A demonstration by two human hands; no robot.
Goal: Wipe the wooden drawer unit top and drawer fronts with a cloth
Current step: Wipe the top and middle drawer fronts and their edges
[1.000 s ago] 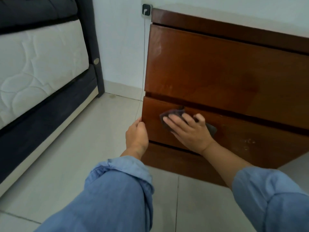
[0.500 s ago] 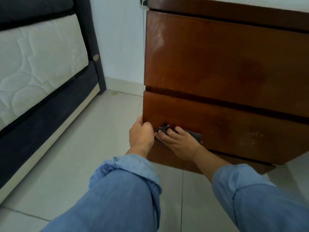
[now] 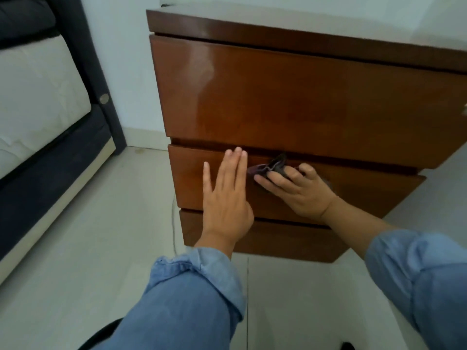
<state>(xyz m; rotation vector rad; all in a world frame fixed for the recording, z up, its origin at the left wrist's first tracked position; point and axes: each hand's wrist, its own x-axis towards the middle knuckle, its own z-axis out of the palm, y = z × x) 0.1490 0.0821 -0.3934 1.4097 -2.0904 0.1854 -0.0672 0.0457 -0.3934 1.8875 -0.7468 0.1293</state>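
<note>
Pale tiled floor (image 3: 83,248) in foreground. Left hand (image 3: 226,195) is spread flat, holding nothing, against the glossy brown wooden drawer unit (image 3: 290,97). Right hand (image 3: 297,192) pins a crumpled dark cloth (image 3: 271,166) to the lower drawer front (image 3: 366,190). Judged: lower-front wiping in hand; next, sweep rightward.

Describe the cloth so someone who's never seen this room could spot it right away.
Find the wooden drawer unit against the white wall, then its lower drawer front. Near that drawer's top edge, the right hand presses a small crumpled cloth: dark purplish-grey, the only soft thing against the glossy brown wood.
</note>
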